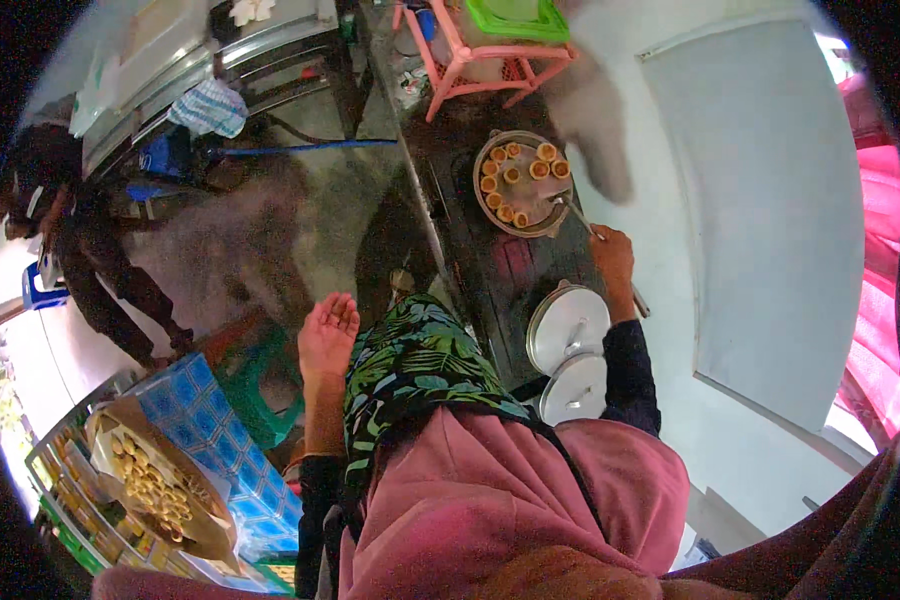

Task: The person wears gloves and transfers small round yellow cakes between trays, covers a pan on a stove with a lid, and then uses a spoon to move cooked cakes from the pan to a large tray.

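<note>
My right hand point(613, 252) is closed around a long-handled metal utensil point(578, 214). Its far end reaches into a round, shallow pan point(494, 222) on the dark counter; I cannot tell the exact kind of its tip. Inside the pan, several small round cakes point(539, 170) with browned tops stand along the wall and near the middle. The utensil's tip is over bare pan floor at the right side. My left hand point(330, 335) hangs palm up beside the leaf-patterned apron point(420, 355), fingers loosely stretched, holding nothing.
Two round metal lids point(568, 325) lie on the counter nearer me. Beyond the pan stands a pink plastic stool point(460, 55) with a green tray point(515, 18). At lower left, a basket point(110, 425) holds many small pieces. Another person point(90, 250) is at far left.
</note>
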Demonstrator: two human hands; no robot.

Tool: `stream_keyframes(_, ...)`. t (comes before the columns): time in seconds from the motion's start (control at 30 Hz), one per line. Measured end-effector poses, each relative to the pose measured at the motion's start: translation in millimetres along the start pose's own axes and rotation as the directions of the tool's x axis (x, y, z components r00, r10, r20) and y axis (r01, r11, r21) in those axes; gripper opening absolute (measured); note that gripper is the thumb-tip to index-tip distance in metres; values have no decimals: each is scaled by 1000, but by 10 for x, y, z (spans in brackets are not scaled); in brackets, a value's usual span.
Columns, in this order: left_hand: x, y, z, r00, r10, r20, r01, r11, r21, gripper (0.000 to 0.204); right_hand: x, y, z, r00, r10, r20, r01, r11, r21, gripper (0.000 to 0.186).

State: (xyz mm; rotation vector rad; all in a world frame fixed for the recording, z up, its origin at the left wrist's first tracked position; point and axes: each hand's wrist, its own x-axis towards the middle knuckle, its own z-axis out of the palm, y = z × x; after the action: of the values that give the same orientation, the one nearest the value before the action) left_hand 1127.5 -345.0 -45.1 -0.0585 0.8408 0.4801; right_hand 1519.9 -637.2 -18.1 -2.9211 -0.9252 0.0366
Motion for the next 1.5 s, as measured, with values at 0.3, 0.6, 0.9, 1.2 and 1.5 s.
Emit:
stream_keyframes(0.3,-67,146,-705,953,144,267,-106,982,-153,30,26,-1754,-1479,939,-223,263,173,965,199,23)
stream_keyframes(0.6,-977,537,-1745,967,249,-55,-252,898,-359,25,-553,-4174,-1882,426,-884,194,718,460,522,28)
stream_keyframes(0.9,-1854,572,-2942,843,500,-198,-508,619,-599,25,-2138,-7353,-1392,-340,-923,182,774,-165,611,27)
stream_keyframes(1.2,-2041,634,-3299,809,534,-246,-542,515,-664,25,-3803,-8115,-1415,-708,-705,-44,705,-709,6,16)
stream_keyframes(1.5,-1662,958,-2877,910,408,-78,-370,710,-599,24,-1421,-6532,-1744,60,-998,7,915,57,399,22)
